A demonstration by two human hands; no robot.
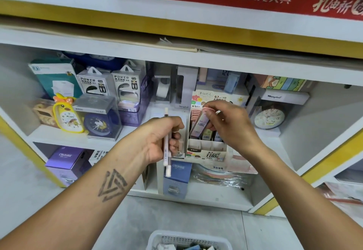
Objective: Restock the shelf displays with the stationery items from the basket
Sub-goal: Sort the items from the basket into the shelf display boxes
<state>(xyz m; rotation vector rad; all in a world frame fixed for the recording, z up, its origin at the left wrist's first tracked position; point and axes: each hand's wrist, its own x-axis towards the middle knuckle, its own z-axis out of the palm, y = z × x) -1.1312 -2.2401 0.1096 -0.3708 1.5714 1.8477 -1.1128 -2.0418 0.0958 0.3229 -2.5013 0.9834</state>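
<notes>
head view: right hand (227, 124) pinches a pink-capped lead refill tube (199, 123) by its top end, long axis tilted, cap up and leaning right, lower end aimed down-left into the lead display box (208, 149) on the middle shelf (78, 138). tube bottom sits at or just inside the back row slots, touching other tubes there i think, can't tell for sure. front slots of the box look vacant. left hand (163, 138) is curled round a bunch of white pens (166, 147), held near upright, just left of the box, not touching it as far as i can see. right hand is the nearer one to the slots, so the drop is straight down from it. basket (188, 240) with more stock sits low at bottom edge, on the floor, well apart from both hands.
</notes>
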